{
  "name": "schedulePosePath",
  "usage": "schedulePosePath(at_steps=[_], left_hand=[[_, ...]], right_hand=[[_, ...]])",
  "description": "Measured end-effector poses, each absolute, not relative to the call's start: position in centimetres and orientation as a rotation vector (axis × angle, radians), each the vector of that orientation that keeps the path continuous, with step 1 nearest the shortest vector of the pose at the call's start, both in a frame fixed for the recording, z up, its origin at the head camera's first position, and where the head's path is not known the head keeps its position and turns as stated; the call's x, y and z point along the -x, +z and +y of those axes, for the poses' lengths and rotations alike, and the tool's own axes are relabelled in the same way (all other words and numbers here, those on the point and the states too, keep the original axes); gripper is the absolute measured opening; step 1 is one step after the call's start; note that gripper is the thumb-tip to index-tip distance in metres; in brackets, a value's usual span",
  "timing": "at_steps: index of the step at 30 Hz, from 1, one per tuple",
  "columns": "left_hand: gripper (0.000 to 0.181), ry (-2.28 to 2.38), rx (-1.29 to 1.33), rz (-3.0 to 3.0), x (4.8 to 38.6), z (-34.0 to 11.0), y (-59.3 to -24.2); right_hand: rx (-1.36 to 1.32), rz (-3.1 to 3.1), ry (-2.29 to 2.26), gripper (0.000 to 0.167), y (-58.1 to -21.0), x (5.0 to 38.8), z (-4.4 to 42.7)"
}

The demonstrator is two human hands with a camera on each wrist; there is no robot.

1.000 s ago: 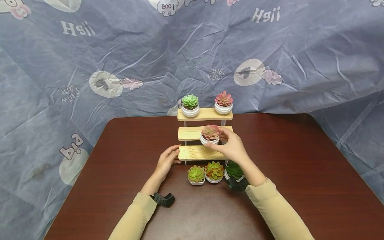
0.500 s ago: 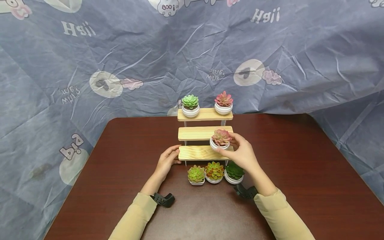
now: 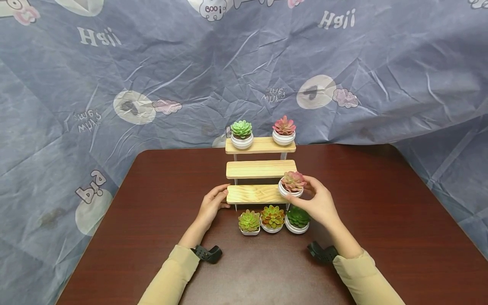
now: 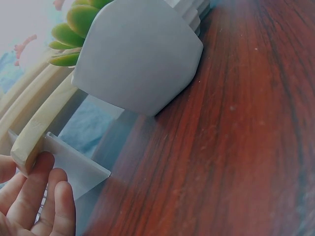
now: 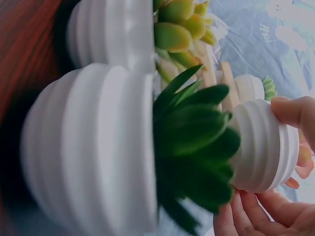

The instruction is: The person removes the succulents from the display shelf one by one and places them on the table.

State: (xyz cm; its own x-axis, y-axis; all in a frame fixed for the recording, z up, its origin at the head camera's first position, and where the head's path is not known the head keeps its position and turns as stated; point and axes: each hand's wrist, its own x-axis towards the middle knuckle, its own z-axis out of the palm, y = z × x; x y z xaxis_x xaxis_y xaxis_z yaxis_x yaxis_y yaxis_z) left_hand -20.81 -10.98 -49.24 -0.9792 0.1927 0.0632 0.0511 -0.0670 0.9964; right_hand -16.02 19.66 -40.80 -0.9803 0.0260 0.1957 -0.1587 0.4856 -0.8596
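A wooden three-tier stand (image 3: pixel 249 194) is held at the left end of its lowest board by the left hand (image 3: pixel 209 208), whose thumb and fingers pinch the board end (image 4: pixel 27 142) in the left wrist view. The right hand (image 3: pixel 319 203) grips a white ribbed pot (image 3: pixel 290 191) with a pink succulent (image 3: pixel 293 181) at the right end of the lowest board. In the right wrist view, thumb and fingers lie on opposite sides of that pot (image 5: pixel 261 147). Whether its base touches the board cannot be told.
On the top board stand a light green succulent (image 3: pixel 242 129) at left and a pink one (image 3: pixel 284 126) at right. In front of the stand, a yellow-green (image 3: pixel 249 221), an orange-green (image 3: pixel 272 217) and a dark green (image 3: pixel 298 217) potted succulent stand on the brown table (image 3: pixel 171 169).
The right hand has moved the pink succulent right and toward the front, from beside the middle board to the right end of the lowest. The left hand has stayed in place.
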Motion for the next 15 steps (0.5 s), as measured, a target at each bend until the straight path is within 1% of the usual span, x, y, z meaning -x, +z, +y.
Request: schedulePosePath(at_steps=[6, 15], left_hand=[[0.045, 2.224, -0.296, 2.101, 20.8, -10.9, -49.5], [0.042, 2.208, -0.278, 2.073, 20.9, -11.0, -49.4]], right_hand=[[-0.086, -2.558, 1.462, 0.063, -41.4, 15.7, 20.7], [-0.013, -2.558, 1.456, 0.065, -42.5, 15.3, 22.3]])
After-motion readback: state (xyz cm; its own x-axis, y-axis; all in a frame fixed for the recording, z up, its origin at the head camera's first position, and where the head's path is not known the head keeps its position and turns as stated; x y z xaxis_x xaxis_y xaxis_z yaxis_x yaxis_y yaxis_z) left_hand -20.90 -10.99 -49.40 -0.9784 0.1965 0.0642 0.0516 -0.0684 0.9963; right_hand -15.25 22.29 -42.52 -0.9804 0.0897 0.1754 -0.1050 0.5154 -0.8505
